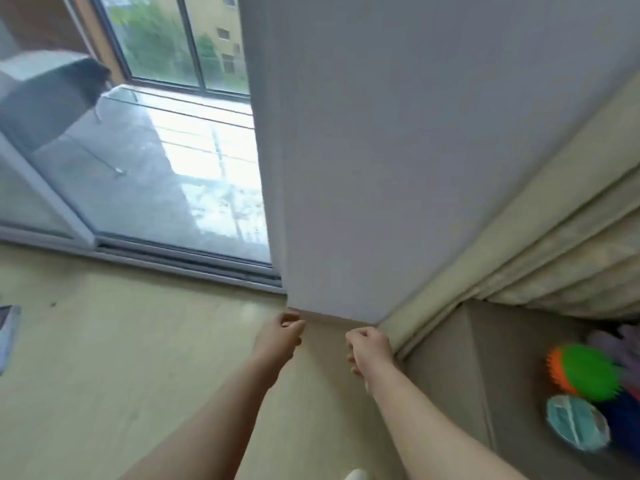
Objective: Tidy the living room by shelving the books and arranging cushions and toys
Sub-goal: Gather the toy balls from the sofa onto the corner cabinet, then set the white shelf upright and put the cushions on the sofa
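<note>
My left hand (282, 332) hangs over the pale floor near the foot of the wall, fingers loosely curled, holding nothing. My right hand (369, 348) is beside it, also loosely curled and empty, close to the curtain's lower edge. At the right edge a beige storage box (450, 393) holds toys: a spiky green and orange ball (585, 372), a teal round toy (576, 426), and something blue and purple that is partly cut off. The frame is blurred by motion.
A grey-white wall (381, 168) stands straight ahead, with a cream curtain (554, 237) to its right. A sliding glass door (156, 168) opens on a balcony at the left. A pale object (8, 330) lies at the far left edge on the floor.
</note>
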A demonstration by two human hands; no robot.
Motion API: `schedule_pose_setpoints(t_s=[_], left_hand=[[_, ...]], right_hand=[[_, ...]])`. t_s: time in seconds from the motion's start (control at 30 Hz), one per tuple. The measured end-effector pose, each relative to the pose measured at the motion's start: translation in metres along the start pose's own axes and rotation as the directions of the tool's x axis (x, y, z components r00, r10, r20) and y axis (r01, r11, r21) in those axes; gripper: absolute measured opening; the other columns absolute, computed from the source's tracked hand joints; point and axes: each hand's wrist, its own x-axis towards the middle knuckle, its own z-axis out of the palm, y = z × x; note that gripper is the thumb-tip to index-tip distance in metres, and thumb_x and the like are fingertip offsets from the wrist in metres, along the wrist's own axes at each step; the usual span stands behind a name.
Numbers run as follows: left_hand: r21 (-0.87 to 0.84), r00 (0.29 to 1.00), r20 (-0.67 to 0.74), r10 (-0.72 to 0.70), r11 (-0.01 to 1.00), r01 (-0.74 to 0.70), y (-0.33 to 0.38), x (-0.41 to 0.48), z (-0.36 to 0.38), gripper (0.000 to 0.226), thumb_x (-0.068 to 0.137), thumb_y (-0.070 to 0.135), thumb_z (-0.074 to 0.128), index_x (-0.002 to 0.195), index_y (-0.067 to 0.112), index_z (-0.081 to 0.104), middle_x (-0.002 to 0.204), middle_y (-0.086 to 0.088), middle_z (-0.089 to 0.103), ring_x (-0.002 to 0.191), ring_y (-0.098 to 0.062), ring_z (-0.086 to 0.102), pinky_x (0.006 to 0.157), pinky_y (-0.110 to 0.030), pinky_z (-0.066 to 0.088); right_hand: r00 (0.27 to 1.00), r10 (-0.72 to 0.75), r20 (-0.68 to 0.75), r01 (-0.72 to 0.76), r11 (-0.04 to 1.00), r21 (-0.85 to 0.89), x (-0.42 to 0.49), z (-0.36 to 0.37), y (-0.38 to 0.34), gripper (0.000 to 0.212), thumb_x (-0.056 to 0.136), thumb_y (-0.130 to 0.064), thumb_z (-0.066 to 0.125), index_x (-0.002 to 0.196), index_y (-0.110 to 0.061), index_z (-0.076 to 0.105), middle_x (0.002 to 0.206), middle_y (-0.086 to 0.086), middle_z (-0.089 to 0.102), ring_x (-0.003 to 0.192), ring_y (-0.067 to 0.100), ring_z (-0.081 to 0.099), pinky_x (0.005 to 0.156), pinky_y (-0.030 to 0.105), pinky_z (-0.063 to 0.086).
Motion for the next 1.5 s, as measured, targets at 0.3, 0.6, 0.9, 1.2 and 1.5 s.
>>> schedule_pose_setpoints(t_s=[0.3,0.6,0.9,1.2,1.5], left_hand=[[-0.275,0.844,-0.477,-0.245,0.954,0.122,-0.121,-0.062,-0.302,0.010,0.088,0.016,0.052,0.095,0.018,0.059,0.090,-0.003,0.060,0.085,-0.022,0.060,0.071,-0.028,0.041],[-0.480,0.623,-0.676,-0.394,0.877,0.034,-0.182,-0.125,-0.489,0.014,0.090,0.013,0.050,0.079,0.022,0.055,0.075,-0.003,0.057,0.075,-0.021,0.054,0.060,-0.026,0.038],[-0.592,0.478,-0.727,-0.493,0.803,-0.072,-0.211,-0.103,-0.635,0.014,0.089,0.010,0.052,0.082,0.019,0.059,0.071,-0.004,0.059,0.074,-0.023,0.054,0.061,-0.028,0.039],[-0.670,0.533,-0.669,-0.518,0.731,-0.132,-0.202,-0.048,-0.803,0.010,0.091,0.013,0.051,0.088,0.016,0.060,0.081,-0.006,0.059,0.075,-0.022,0.057,0.072,-0.038,0.050],[-0.676,0.475,-0.695,-0.539,0.716,-0.176,-0.247,-0.036,-0.974,0.010,0.089,0.011,0.050,0.091,0.015,0.060,0.080,-0.006,0.060,0.073,-0.020,0.059,0.056,-0.027,0.041]], right_hand=[[0.871,0.002,0.491,0.066,0.990,-0.122,-0.152,0.287,-0.008,0.011,0.090,-0.010,0.050,0.081,-0.015,0.054,0.078,0.001,0.054,0.068,0.017,0.051,0.057,0.024,0.039],[0.689,0.027,0.724,0.207,0.950,-0.232,-0.263,0.472,-0.013,0.010,0.091,-0.011,0.049,0.083,-0.015,0.055,0.082,0.004,0.056,0.073,0.020,0.053,0.060,0.025,0.040],[0.552,0.047,0.833,0.330,0.904,-0.271,-0.300,0.638,-0.056,0.009,0.090,-0.010,0.048,0.085,-0.012,0.055,0.082,0.005,0.056,0.069,0.019,0.052,0.059,0.024,0.039],[0.503,0.097,0.859,0.418,0.843,-0.340,-0.321,0.810,-0.127,0.014,0.092,-0.006,0.042,0.083,-0.011,0.051,0.075,0.004,0.052,0.061,0.016,0.047,0.056,0.023,0.034],[0.492,0.114,0.863,0.433,0.828,-0.356,-0.388,0.993,-0.129,0.010,0.092,-0.011,0.048,0.087,-0.011,0.056,0.079,0.006,0.058,0.067,0.019,0.054,0.060,0.027,0.042]])
